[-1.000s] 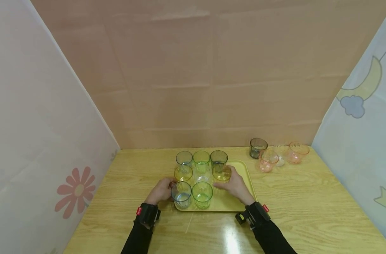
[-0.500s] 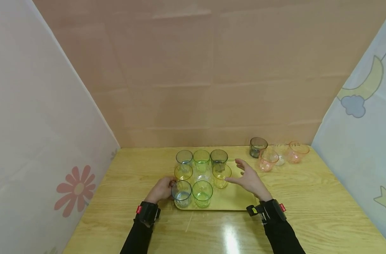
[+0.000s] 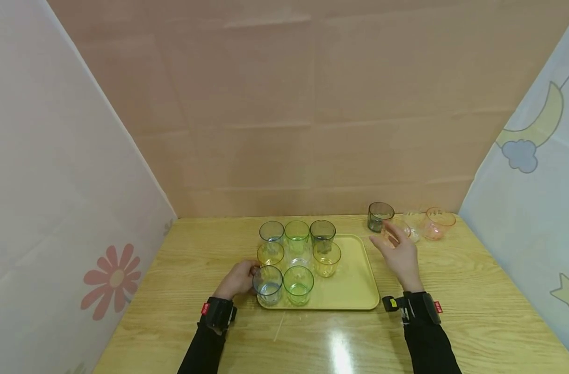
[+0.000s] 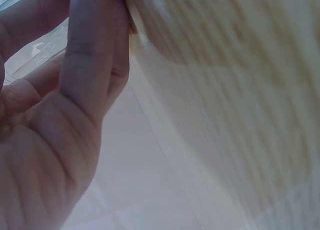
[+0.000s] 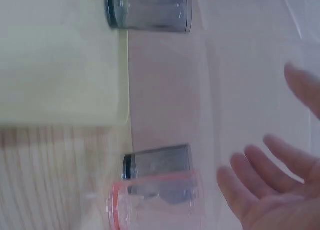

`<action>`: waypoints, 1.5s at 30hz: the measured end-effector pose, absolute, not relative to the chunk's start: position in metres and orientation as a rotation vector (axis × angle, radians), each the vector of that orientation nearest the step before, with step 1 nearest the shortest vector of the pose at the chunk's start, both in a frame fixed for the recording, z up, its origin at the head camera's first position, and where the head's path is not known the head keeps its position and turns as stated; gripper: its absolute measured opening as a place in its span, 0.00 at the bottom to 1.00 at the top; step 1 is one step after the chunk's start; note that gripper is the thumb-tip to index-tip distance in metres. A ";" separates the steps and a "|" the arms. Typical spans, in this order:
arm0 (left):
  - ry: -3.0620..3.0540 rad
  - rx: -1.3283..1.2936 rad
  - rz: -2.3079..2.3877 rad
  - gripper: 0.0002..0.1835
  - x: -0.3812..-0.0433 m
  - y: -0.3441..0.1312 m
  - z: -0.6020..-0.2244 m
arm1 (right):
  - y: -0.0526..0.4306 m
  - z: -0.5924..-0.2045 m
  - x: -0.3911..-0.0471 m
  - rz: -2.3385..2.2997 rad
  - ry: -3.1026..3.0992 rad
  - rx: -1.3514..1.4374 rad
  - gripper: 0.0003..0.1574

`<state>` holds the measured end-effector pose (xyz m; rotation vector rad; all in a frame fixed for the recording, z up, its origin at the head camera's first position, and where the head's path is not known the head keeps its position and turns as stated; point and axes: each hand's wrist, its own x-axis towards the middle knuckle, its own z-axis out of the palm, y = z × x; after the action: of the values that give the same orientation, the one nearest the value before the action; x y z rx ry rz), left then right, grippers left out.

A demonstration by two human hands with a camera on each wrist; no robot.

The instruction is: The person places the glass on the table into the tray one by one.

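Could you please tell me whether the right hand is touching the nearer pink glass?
Apart: the right wrist view shows a clear gap between the right hand and the nearer pink glass.

- The tray (image 3: pixel 354 275) was plain pale yellow.
- Its back glasses were bluish (image 3: pixel 272 232), green (image 3: pixel 296 232) and smoky grey (image 3: pixel 322 232).
- Two amber glasses (image 3: pixel 327 258) flanked a clear one (image 3: pixel 299 254).
- In front, the blue-rimmed glass (image 3: pixel 267 285) had a faint blue tint; its neighbour (image 3: pixel 299 285) was bright green.
- Off the tray, one glass (image 3: pixel 381 215) was dark grey, two glasses (image 3: pixel 440 226) pink.
- The table (image 3: pixel 195 311) was yellowish with wood grain.
- The backdrop (image 3: pixel 265 104) was plain brown.
- White side sheets (image 3: pixel 55 130) bore a pink flower (image 3: pixel 110 280), a yellow moon (image 3: pixel 543 119) and a blue cloud (image 3: pixel 520 156).
- The sleeves (image 3: pixel 200 345) were black.
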<state>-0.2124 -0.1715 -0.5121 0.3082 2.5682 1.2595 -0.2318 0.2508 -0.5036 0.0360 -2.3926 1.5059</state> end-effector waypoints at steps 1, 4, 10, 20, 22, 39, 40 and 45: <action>2.572 0.310 1.256 0.17 -0.212 -0.172 -0.512 | 0.249 -0.492 -0.226 1.515 -2.369 -0.016 0.44; 2.606 0.328 1.227 0.17 -0.212 -0.172 -0.513 | 0.247 -0.483 -0.219 1.452 -2.319 -0.119 0.43; 2.616 0.332 1.211 0.17 -0.213 -0.173 -0.513 | 0.252 -0.492 -0.224 1.287 -2.284 -0.229 0.45; 2.560 0.306 1.262 0.18 -0.213 -0.171 -0.512 | 0.269 -0.495 -0.238 1.275 -2.411 -0.328 0.53; 2.564 0.310 1.256 0.18 -0.213 -0.171 -0.511 | 0.271 -0.497 -0.240 1.265 -2.437 -0.337 0.54; 2.615 0.358 1.221 0.17 -0.212 -0.171 -0.511 | 0.264 -0.502 -0.252 1.273 -2.554 -0.405 0.61; 2.617 0.353 1.218 0.16 -0.212 -0.171 -0.511 | 0.263 -0.502 -0.252 1.290 -2.551 -0.398 0.60; 2.614 0.350 1.219 0.17 -0.213 -0.171 -0.511 | 0.261 -0.504 -0.256 1.379 -2.526 -0.390 0.57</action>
<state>-0.2129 -0.1713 -0.5109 0.3504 2.6145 1.2185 -0.2561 0.2608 -0.5039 -0.3897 -2.5262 1.3786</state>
